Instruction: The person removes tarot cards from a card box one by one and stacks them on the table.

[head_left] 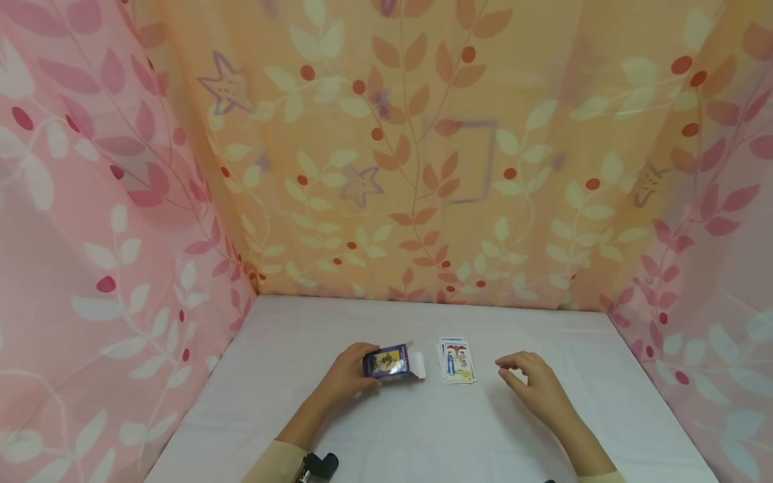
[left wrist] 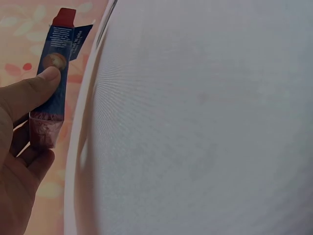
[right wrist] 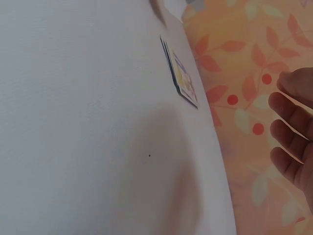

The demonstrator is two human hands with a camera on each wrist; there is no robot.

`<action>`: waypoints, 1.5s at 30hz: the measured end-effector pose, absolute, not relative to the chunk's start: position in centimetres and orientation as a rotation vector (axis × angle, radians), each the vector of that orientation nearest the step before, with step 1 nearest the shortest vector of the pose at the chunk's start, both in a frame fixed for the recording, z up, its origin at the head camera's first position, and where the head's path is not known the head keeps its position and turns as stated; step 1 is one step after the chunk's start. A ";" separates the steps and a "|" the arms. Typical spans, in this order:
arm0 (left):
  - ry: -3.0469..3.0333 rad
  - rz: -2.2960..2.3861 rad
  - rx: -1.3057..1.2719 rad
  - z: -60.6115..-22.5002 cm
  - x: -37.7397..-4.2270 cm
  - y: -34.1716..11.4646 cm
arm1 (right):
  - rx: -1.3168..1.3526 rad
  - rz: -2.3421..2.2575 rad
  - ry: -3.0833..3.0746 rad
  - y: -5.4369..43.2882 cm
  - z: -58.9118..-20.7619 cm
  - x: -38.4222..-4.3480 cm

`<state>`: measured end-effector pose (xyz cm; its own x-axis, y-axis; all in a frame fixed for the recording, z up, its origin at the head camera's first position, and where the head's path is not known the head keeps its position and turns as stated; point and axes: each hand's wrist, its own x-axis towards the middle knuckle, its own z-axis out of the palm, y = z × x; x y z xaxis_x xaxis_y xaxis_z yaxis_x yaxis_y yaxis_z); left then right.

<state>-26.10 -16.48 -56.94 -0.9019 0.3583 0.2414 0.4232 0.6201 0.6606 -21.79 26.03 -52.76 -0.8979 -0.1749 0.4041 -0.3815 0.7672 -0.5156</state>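
Note:
My left hand (head_left: 348, 373) grips a small purple-blue card box (head_left: 386, 362) by its left end, the thumb pressed on its narrow side in the left wrist view. At the box's right end, a white flap (head_left: 418, 364) stands open. To the right of the box, a small stack of illustrated cards (head_left: 457, 362) lies face up on the white table, slightly fanned. My right hand (head_left: 536, 386) hovers to the right of the stack, apart from it, with loosely bent fingers and nothing in them. The right wrist view shows its fingers (right wrist: 288, 139) away from the cards.
A white cloth (head_left: 302, 322) covers the table. Patterned curtains (head_left: 374, 228) with leaves and red dots close off the back and both sides. A black device (head_left: 320, 466) sits at the left sleeve.

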 end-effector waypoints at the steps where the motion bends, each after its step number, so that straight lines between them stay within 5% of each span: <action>1: -2.753 -1.150 -0.673 -57.1 -26.2 -16.5 | 0.429 0.867 -2.629 26.2 -52.8 -21.7; 45: -2.892 -1.199 -0.539 -57.8 -25.9 -18.8 | 0.512 0.726 -2.628 27.0 -54.1 -20.5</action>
